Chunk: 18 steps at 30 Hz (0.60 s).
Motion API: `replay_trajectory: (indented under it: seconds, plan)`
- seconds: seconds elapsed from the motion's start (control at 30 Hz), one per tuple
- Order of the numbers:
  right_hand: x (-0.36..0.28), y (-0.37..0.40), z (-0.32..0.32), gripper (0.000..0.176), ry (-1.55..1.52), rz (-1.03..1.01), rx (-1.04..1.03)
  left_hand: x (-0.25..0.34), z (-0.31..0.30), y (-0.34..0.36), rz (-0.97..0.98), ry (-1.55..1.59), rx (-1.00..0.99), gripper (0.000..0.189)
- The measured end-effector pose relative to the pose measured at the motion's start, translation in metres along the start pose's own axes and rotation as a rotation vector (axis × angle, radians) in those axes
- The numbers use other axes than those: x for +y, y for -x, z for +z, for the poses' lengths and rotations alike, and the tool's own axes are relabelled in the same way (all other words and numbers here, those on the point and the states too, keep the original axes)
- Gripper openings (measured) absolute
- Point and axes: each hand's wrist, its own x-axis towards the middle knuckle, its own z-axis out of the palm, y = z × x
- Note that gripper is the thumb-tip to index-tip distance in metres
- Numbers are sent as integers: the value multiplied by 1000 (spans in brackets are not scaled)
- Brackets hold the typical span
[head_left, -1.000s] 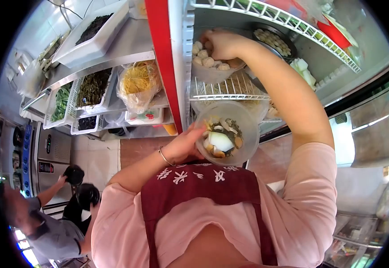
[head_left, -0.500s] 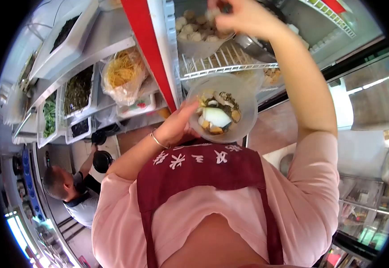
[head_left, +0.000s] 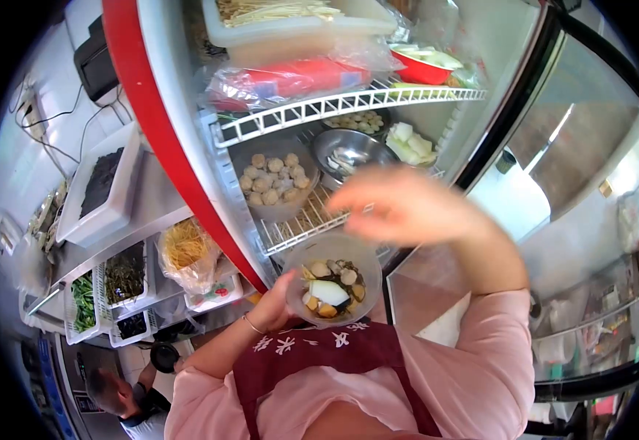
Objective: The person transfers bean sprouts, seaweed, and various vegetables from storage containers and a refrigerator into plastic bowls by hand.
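Observation:
My left hand (head_left: 278,306) grips the side of a translucent plastic bowl (head_left: 372,268) near my apron. Inside are a large white piece (head_left: 329,293), dark greens, yellowish chunks and a few round pale balls. Over the bowl's far right side, in front of the open fridge, hovers my right hand (head_left: 407,207). Motion smears its fingers, so whether they hold anything cannot be made out. Beyond the bowl, on the lower wire shelf, a container of meatballs (head_left: 272,178) stands beside a steel bowl (head_left: 352,152) with a few whitish pieces in it.
The upper wire shelf (head_left: 349,100) carries a red package (head_left: 290,82), a white tub (head_left: 297,33) and a red bowl (head_left: 426,66). The glass door (head_left: 554,147) stands open at right. Trays of greens (head_left: 85,302) and bagged noodles (head_left: 187,246) sit left. Another person (head_left: 118,396) is at lower left.
My right hand has come away from the meatball container, back toward my bowl. Round pale balls now show in the bowl. The view has tilted up, showing more of the fridge.

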Motion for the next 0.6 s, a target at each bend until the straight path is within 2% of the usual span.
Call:
replay_trajectory:
  seconds: [0.03,0.07,0.13,0.2,0.23,0.37,0.4,0.47,0.53,0.6]
  plan:
    - [-4,-3,-24,19,28,-76,239,4,4,5,-24,40,32,54]
    - [-7,-11,-46,15,-91,-17,388,5,5,6,-9,42,39,54]
    - [-8,-34,-98,22,-43,34,464,3,4,6,-24,-4,22,56]
    - [-10,-67,-122,31,-23,106,570,-6,-6,0,2,60,-20,56]
    - [-2,-83,-133,31,-25,98,565,-7,-8,0,3,75,-28,56]
    - [27,-145,-170,41,640,157,235,-6,-3,7,11,88,-49,53]
    - [30,-154,-171,41,640,149,230,-3,1,9,19,94,-46,53]
    - [27,-167,-166,50,575,306,-10,3,9,16,14,35,-3,54]
    - [28,-177,-165,54,574,365,-28,6,15,21,31,41,-14,55]
    - [38,-185,-161,45,688,325,110,8,19,25,44,48,-23,55]
